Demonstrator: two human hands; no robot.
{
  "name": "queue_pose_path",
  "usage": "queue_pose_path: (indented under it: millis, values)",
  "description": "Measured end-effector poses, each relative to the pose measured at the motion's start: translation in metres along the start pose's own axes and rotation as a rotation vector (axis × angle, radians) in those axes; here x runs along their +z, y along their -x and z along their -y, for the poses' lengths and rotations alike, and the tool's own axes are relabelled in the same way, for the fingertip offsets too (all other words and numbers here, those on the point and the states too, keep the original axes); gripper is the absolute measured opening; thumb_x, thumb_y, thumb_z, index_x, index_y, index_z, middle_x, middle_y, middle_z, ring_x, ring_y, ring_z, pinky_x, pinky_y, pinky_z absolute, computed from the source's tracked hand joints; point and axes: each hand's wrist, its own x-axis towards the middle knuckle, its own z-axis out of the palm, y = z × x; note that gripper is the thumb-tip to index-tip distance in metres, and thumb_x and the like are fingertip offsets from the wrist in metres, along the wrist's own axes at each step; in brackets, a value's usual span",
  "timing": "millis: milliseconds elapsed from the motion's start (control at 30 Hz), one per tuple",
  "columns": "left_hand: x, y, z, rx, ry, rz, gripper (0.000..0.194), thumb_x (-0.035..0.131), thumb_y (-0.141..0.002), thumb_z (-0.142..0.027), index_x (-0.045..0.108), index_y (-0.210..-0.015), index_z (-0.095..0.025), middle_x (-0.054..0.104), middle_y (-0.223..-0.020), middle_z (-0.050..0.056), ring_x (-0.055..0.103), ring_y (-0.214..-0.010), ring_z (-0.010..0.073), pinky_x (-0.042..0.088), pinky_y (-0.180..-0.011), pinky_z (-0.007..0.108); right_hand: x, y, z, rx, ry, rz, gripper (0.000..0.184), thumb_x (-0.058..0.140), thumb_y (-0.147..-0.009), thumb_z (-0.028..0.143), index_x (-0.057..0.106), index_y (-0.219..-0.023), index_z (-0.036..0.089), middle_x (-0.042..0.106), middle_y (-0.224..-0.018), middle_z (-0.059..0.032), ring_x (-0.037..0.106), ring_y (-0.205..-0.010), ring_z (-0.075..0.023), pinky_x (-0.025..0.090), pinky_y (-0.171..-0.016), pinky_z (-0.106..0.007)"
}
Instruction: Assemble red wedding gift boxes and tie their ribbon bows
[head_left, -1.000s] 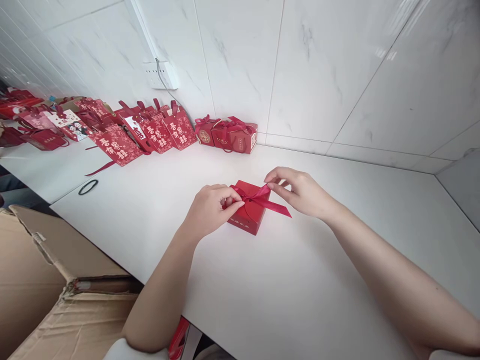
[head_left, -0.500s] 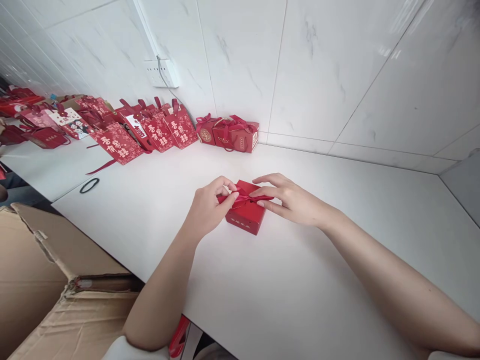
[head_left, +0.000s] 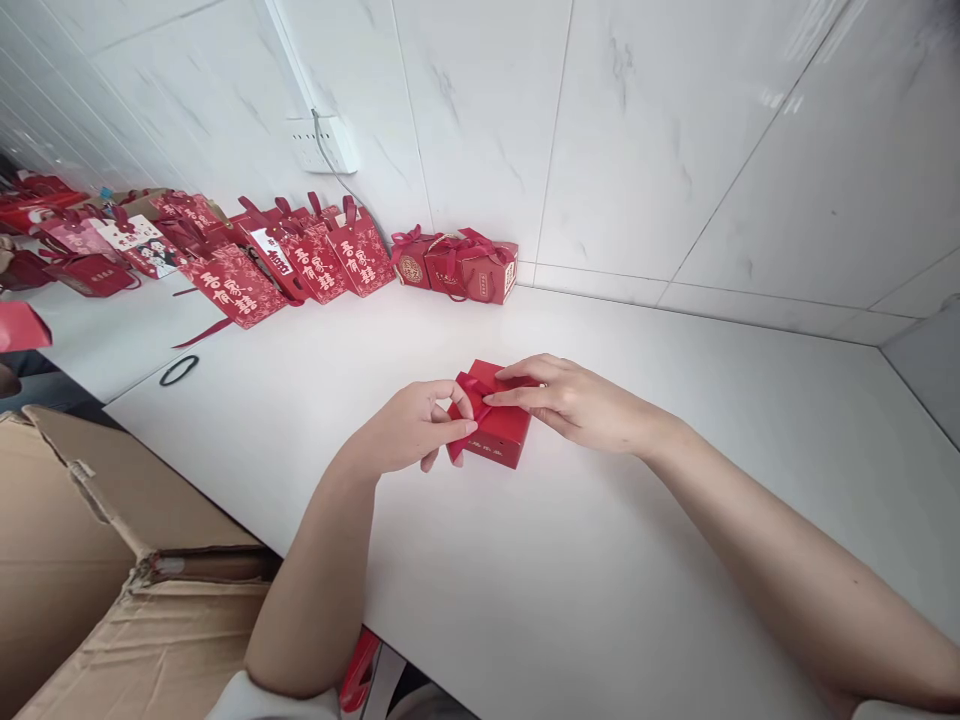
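A small red gift box (head_left: 510, 424) with pale lettering on its front side lies on the white table, a red ribbon (head_left: 475, 388) tied across its top. My left hand (head_left: 420, 425) is at the box's left edge, thumb and forefinger pinching a part of the ribbon that hangs over the front left corner. From the right, my right hand (head_left: 559, 398) reaches over the box top. Its long fingers lie across the ribbon near the knot, with some ribbon held among them; the thumb is mostly hidden.
Along the wall stand red boxes with bows (head_left: 469, 268) and several red gift bags (head_left: 360, 255). A black band (head_left: 179, 371) lies on the white table (head_left: 600, 580). An open cardboard box (head_left: 142, 500) stands at lower left. A red object (head_left: 22, 327) shows at the left edge.
My left hand has moved slightly toward me and pulled the ribbon down over the box's front left corner. My right fingers have shifted toward the knot. A red object has appeared at the left edge.
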Motion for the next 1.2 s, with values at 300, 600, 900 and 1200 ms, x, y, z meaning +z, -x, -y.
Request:
queue_pose_path:
  millis: [300, 600, 900, 1200]
  values:
    - [0.0, 0.003, -0.005, 0.024, 0.132, -0.075, 0.027, 0.061, -0.08, -0.046, 0.057, -0.087, -0.02, 0.067, -0.062, 0.001, 0.065, -0.054, 0.0161, 0.05, -0.054, 0.025, -0.001, -0.001, -0.001, -0.009, -0.073, -0.013, 0.042, 0.038, -0.096, 0.018, 0.052, -0.133, 0.029, 0.055, -0.129, -0.0086, 0.05, -0.118, -0.0244, 0.046, -0.097, -0.046]
    - [-0.001, 0.001, -0.003, -0.081, 0.155, 0.104, 0.032, 0.059, -0.082, -0.047, 0.061, -0.099, -0.02, 0.068, -0.063, 0.004, 0.067, -0.056, 0.0182, 0.047, -0.047, 0.022, -0.004, 0.0, 0.001, -0.012, -0.169, -0.021, 0.044, 0.04, -0.097, 0.019, 0.043, -0.14, 0.028, 0.053, -0.136, -0.0066, 0.046, -0.128, -0.0219, 0.044, -0.104, -0.045]
    - [-0.001, -0.007, 0.004, -0.066, 0.06, 0.247, 0.033, 0.061, -0.079, -0.045, 0.07, -0.099, -0.02, 0.071, -0.075, 0.006, 0.07, -0.066, 0.0184, 0.049, -0.056, 0.024, -0.001, 0.001, -0.004, -0.024, -0.138, 0.042, 0.052, 0.037, -0.092, 0.003, 0.053, -0.133, 0.033, 0.044, -0.145, -0.0021, 0.037, -0.136, -0.022, 0.042, -0.107, -0.045]
    - [-0.04, -0.012, 0.025, 0.048, 0.005, -0.044, 0.042, 0.054, -0.082, -0.056, 0.067, -0.071, -0.018, 0.054, -0.048, 0.001, 0.044, -0.041, 0.0085, 0.033, -0.043, 0.022, 0.0, 0.0, 0.0, -0.052, -0.053, 0.039, 0.07, 0.032, -0.081, -0.01, 0.054, -0.132, 0.033, 0.047, -0.142, -0.0047, 0.045, -0.129, -0.0241, 0.049, -0.097, -0.046]
